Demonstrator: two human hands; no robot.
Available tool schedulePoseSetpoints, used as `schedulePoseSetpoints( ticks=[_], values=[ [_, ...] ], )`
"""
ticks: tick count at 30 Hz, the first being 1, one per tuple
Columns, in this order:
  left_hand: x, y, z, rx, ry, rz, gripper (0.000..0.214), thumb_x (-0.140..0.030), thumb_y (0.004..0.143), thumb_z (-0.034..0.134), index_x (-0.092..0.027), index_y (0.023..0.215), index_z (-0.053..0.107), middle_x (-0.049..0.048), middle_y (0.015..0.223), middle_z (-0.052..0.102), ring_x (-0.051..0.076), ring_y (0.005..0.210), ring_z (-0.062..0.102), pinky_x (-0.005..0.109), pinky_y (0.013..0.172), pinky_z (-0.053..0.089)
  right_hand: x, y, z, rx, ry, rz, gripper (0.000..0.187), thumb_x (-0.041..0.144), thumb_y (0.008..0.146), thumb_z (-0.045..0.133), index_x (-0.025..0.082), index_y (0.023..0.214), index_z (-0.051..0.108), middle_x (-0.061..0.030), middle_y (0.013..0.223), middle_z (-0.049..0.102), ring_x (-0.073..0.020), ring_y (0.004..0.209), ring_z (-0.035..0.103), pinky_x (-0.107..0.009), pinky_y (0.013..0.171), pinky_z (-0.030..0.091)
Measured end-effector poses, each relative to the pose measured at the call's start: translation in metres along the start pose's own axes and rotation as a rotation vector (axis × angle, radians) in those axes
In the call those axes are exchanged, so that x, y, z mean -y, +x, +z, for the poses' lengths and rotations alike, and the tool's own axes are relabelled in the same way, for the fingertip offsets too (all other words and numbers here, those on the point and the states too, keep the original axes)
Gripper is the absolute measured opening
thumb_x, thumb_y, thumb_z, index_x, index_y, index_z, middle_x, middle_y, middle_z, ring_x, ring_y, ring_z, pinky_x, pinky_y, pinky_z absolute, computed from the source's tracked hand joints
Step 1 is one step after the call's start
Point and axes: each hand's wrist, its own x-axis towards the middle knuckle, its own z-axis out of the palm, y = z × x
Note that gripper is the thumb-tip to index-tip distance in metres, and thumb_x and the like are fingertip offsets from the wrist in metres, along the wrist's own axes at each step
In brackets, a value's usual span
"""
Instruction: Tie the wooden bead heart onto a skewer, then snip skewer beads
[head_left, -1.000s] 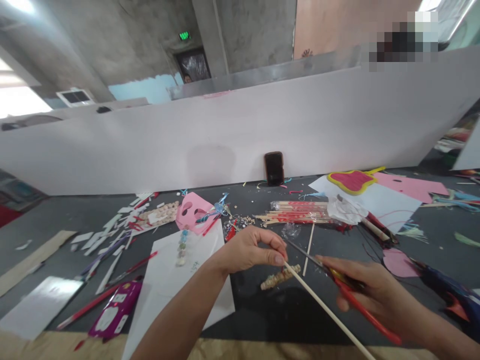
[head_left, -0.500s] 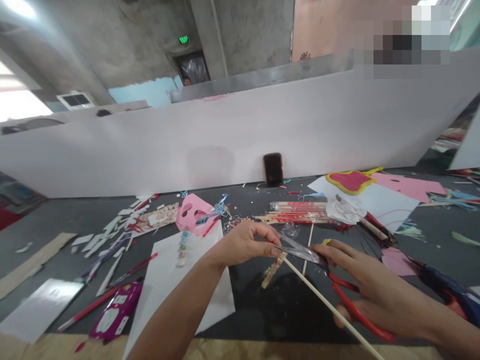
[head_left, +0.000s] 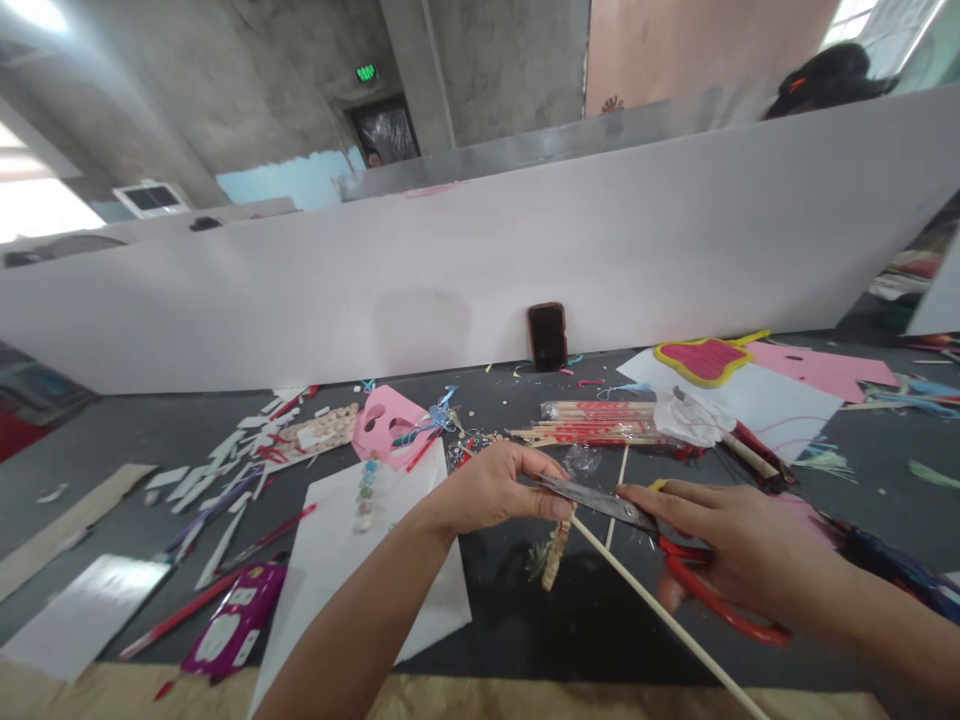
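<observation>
My left hand (head_left: 514, 485) is closed in a pinch around the top of a beige ridged strip (head_left: 555, 560), which hangs below the fingertips. A thin wooden stick (head_left: 660, 610) runs from that spot down to the lower right. Between my hands are red-handled scissors (head_left: 724, 595), gripped by my right hand (head_left: 720, 525). Their blades look nearly together and their tips reach to the left fingers. What exactly lies between the left fingertips is hidden. Behind the strip shows a small green tuft (head_left: 537, 560).
White paper (head_left: 427, 620) lies under my left forearm. Packed sticks (head_left: 592, 425) and a phone (head_left: 547, 337) against the white partition (head_left: 315, 300) are beyond my hands. A pink mask (head_left: 386, 425), a purple packet (head_left: 236, 620) and paper strips are on the left.
The scissor blades have come together and turned flatter across the left fingers. The beige strip has swung more upright, and the green tuft has come into clearer view.
</observation>
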Motion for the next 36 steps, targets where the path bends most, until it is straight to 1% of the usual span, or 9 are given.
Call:
schedulePoseSetpoints(
  ticks=[3, 5, 8, 10, 13, 17, 22, 28, 36],
  values=[
    [0.000, 0.000, 0.001, 0.001, -0.013, 0.006, 0.020, -0.034, 0.067, 0.073, -0.015, 0.073, 0.071, 0.0024, 0.082, 0.062, 0.016, 0.082, 0.055, 0.024, 0.072, 0.040, -0.004, -0.003, 0.004, -0.066, -0.028, -0.035, 0.038, 0.028, 0.077, 0.060, 0.021, 0.115, 0.061, -0.0048, 0.085, 0.071, -0.0194, 0.063, 0.067, -0.026, 0.047, 0.047],
    [0.002, 0.000, 0.002, -0.007, -0.037, 0.019, 0.020, -0.034, 0.067, 0.073, -0.015, 0.073, 0.071, 0.0023, 0.080, 0.063, 0.016, 0.081, 0.056, 0.025, 0.072, 0.040, -0.007, -0.005, 0.008, -0.088, 0.088, 0.033, 0.034, 0.028, 0.081, 0.055, 0.022, 0.114, 0.060, -0.0055, 0.088, 0.071, -0.0190, 0.066, 0.067, -0.026, 0.051, 0.048],
    [0.002, 0.000, 0.001, -0.031, -0.031, 0.047, 0.019, -0.034, 0.067, 0.073, -0.016, 0.072, 0.070, 0.0028, 0.078, 0.064, 0.017, 0.084, 0.058, 0.026, 0.076, 0.042, -0.009, -0.005, 0.015, -0.125, 0.431, 0.317, 0.035, 0.033, 0.083, 0.054, 0.024, 0.117, 0.056, -0.0022, 0.077, 0.069, -0.0162, 0.062, 0.064, -0.024, 0.054, 0.048],
    [0.000, 0.000, 0.001, -0.049, 0.016, 0.065, 0.019, -0.035, 0.068, 0.073, -0.016, 0.072, 0.071, 0.0032, 0.078, 0.066, 0.018, 0.088, 0.058, 0.027, 0.079, 0.042, -0.006, -0.002, 0.015, -0.147, 0.708, 0.525, 0.041, 0.043, 0.081, 0.057, 0.024, 0.117, 0.052, 0.0016, 0.064, 0.062, -0.0133, 0.050, 0.056, -0.022, 0.045, 0.044],
    [-0.005, -0.001, -0.002, -0.069, 0.085, 0.099, 0.018, -0.034, 0.070, 0.072, -0.017, 0.072, 0.071, 0.0035, 0.079, 0.066, 0.019, 0.091, 0.058, 0.027, 0.081, 0.042, 0.008, 0.004, 0.006, -0.084, 1.082, 0.665, 0.054, 0.058, 0.073, 0.060, 0.025, 0.116, 0.050, 0.0027, 0.062, 0.056, -0.0119, 0.046, 0.051, -0.022, 0.039, 0.039],
    [-0.011, 0.000, -0.005, -0.082, 0.115, 0.115, 0.018, -0.034, 0.072, 0.070, -0.016, 0.072, 0.070, 0.0038, 0.078, 0.066, 0.019, 0.091, 0.058, 0.027, 0.081, 0.042, 0.032, 0.012, -0.010, 0.103, 1.265, 0.616, 0.050, 0.057, 0.067, 0.067, 0.022, 0.100, 0.054, -0.0005, 0.070, 0.059, -0.0136, 0.060, 0.057, -0.024, 0.053, 0.046],
    [-0.011, 0.003, -0.006, -0.108, 0.043, 0.097, 0.022, -0.036, 0.070, 0.071, -0.015, 0.074, 0.069, 0.0035, 0.080, 0.063, 0.016, 0.083, 0.057, 0.027, 0.077, 0.043, 0.045, 0.015, -0.013, 0.183, 1.316, 0.687, 0.037, 0.044, 0.076, 0.064, 0.023, 0.103, 0.049, 0.0042, 0.069, 0.054, -0.0074, 0.052, 0.047, -0.019, 0.046, 0.037],
    [0.005, 0.001, -0.004, -0.189, -0.329, 0.070, 0.063, -0.027, 0.062, 0.079, -0.021, 0.119, 0.053, 0.0027, 0.089, 0.062, 0.016, 0.089, 0.057, 0.028, 0.080, 0.043, 0.043, 0.015, -0.009, 0.125, 1.435, 0.659, 0.035, 0.041, 0.078, 0.064, 0.023, 0.104, 0.048, 0.0043, 0.068, 0.053, -0.0082, 0.055, 0.047, -0.020, 0.047, 0.034],
    [0.020, 0.001, 0.011, -0.229, -0.424, 0.181, 0.025, -0.031, 0.067, 0.076, -0.018, 0.087, 0.069, 0.0064, 0.106, 0.061, 0.019, 0.101, 0.053, 0.027, 0.081, 0.041, 0.049, 0.019, 0.002, 0.057, 1.489, 0.635, 0.031, 0.041, 0.078, 0.064, 0.023, 0.098, 0.048, 0.0053, 0.066, 0.049, -0.0071, 0.053, 0.044, -0.019, 0.047, 0.034]
  ],
)
